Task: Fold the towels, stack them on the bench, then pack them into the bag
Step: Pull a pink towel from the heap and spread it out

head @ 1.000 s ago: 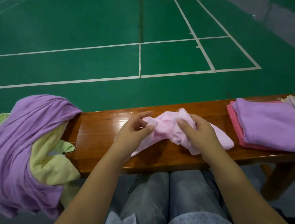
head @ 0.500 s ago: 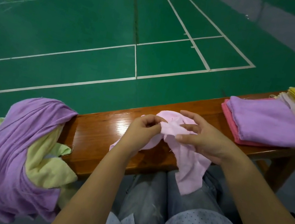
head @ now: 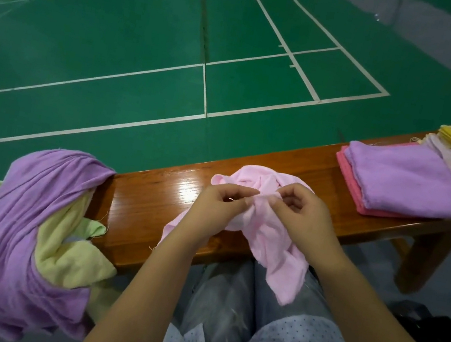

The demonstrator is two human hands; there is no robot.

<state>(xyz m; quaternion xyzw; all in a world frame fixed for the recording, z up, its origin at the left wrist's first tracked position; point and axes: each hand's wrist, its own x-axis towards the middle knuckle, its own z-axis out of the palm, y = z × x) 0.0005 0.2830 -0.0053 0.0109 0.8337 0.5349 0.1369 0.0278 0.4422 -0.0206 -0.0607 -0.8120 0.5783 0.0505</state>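
A person sits at a wooden worktop. The left hand and right hand meet at centre, fingers clamped on a crumpled pink towel that drapes off the worktop's near edge. Unfolded purple and yellow towels lie at 8 o'clock; folded stacks sit at 3 o'clock.

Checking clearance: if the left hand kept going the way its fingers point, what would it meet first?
The left hand points right, pinching the pink towel. Beyond that cloth, the right hand's fingers come next, apparently almost touching.
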